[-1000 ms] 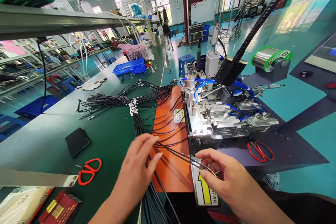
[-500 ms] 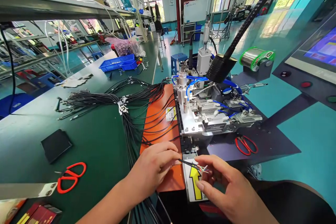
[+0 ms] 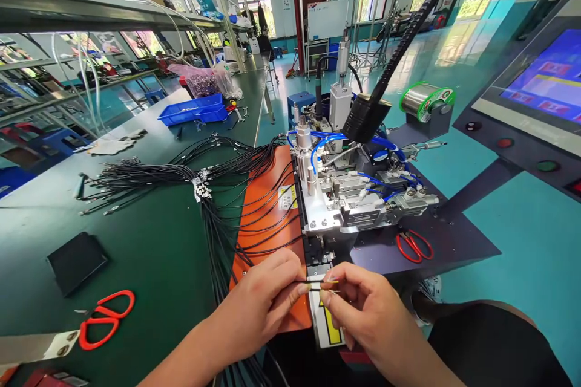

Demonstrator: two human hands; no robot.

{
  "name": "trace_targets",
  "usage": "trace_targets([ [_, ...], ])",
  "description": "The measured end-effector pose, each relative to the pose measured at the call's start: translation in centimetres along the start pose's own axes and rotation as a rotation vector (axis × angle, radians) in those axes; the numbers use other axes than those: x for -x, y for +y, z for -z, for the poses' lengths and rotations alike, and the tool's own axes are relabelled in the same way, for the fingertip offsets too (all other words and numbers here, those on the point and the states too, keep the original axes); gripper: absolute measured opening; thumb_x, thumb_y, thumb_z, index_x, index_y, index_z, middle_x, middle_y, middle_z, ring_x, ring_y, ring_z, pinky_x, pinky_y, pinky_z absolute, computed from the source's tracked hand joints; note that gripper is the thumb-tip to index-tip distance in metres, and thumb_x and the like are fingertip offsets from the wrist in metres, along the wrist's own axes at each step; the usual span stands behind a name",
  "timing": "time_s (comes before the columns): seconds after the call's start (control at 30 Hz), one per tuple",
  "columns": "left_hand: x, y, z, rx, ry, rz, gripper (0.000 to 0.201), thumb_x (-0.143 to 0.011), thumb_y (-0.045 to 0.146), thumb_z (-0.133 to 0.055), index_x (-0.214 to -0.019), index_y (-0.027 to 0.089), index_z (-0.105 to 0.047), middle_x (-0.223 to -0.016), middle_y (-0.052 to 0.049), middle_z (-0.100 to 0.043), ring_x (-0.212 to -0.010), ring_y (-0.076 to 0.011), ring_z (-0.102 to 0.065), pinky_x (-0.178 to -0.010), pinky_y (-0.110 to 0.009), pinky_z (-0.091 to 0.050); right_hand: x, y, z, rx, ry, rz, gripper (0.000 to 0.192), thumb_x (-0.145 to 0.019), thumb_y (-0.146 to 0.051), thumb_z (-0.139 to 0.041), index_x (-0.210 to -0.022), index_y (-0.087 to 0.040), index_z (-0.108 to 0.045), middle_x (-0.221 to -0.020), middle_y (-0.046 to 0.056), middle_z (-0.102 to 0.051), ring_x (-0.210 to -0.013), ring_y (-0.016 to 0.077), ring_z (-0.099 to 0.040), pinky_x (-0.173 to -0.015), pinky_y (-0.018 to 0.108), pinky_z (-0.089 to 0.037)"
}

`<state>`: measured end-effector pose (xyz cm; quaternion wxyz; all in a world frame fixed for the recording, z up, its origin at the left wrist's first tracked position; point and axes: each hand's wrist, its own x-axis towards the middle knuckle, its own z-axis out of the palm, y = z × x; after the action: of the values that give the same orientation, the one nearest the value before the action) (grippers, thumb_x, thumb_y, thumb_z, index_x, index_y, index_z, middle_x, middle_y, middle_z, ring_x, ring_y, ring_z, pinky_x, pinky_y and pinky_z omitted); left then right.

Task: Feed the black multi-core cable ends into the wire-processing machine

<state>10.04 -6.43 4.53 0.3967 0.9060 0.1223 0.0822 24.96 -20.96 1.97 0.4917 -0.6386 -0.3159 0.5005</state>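
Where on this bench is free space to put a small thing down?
Bare green mat lies between the black pad, the red scissors and the cable bundle. Crowded: the orange mat under cables, the machine, and around both hands.

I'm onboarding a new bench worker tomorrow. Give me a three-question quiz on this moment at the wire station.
1. True or false: both hands pinch the same thin wire end.
2. Which colour is the mat that the black cables cross? A blue, B orange, C white.
3. Fill in: the red-handled scissors left of the hands lie on the ____ bench top.

Key:
1. True: the left hand and the right hand each grip the wire end between fingertips, just in front of the metal fixture.
2. B: the orange mat lies under the black cables.
3. Green: the scissors rest on the green bench top.
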Motion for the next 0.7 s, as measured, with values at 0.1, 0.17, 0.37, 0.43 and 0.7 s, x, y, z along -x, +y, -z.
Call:
trace_targets([
  [0.1, -0.3, -0.1, -0.5, 0.055, 0.125, -0.005, 0.016, -0.101, 0.019, -0.041, -0.093, 0.018, -0.055, -0.108, -0.005, -0.055, -0.098, -0.014, -0.053, -0.086, -0.024, -0.042, 0.7, 1.2, -0.5, 0.258, 0.105, 0.086, 0.009, -0.087, -0.026, -0.056, -0.084, -0.02, -0.062, -0.063, -0.003, -0.05, -0.055, 0.0104, -0.047, -0.051, 0.022, -0.035],
  [0.17, -0.7, -0.2, -1.0, 0.054, 0.162, -0.003, 0.018, -0.1, 0.016, -0.04, -0.101, 0.019, -0.058, -0.108, -0.005, -0.057, -0.098, -0.0135, -0.053, -0.087, -0.024, -0.043, 1.4, 2.6, -0.9, 0.447, 0.115, 0.216, 0.007, -0.084, -0.02, -0.056, -0.082, -0.02, -0.063, -0.069, -0.002, -0.053, -0.059, 0.0108, -0.049, -0.054, 0.023, -0.036],
  [0.37, -1.8, -0.8, -2.7, 0.033, 0.137, 0.032, 0.018, -0.1, 0.028, -0.048, -0.106, 0.022, -0.063, -0.09, 0.0, -0.062, -0.08, -0.0116, -0.056, -0.071, -0.023, -0.042, 2.9, 4.6, -0.1, 0.585, -0.001, 0.343, 0.013, -0.087, -0.035, -0.062, -0.095, -0.026, -0.068, -0.094, 0.001, -0.062, -0.066, 0.0116, -0.058, -0.058, 0.023, -0.042],
  [0.43, -1.9, -1.0, -3.2, 0.035, 0.121, 0.031, 0.02, -0.101, 0.031, -0.046, -0.1, 0.021, -0.064, -0.086, 0.0, -0.062, -0.077, -0.0113, -0.055, -0.069, -0.023, -0.041, 2.6, 3.8, 1.0, 0.47, 0.116, 0.239, 0.018, -0.092, -0.041, -0.057, -0.091, -0.026, -0.068, -0.084, 0.0, -0.061, -0.064, 0.012, -0.056, -0.058, 0.023, -0.043],
  [0.7, -1.4, -1.8, -4.8, 0.093, 0.137, 0.003, 0.024, -0.103, 0.028, -0.04, -0.093, 0.017, -0.059, -0.08, 0.0, -0.057, -0.071, -0.0103, -0.05, -0.066, -0.023, -0.038, -0.2, 2.5, 2.1, -0.028, 0.227, 0.019, 0.036, -0.09, -0.052, -0.061, -0.112, -0.023, -0.065, -0.089, 0.004, -0.071, -0.101, 0.0232, -0.066, -0.075, 0.028, -0.054],
])
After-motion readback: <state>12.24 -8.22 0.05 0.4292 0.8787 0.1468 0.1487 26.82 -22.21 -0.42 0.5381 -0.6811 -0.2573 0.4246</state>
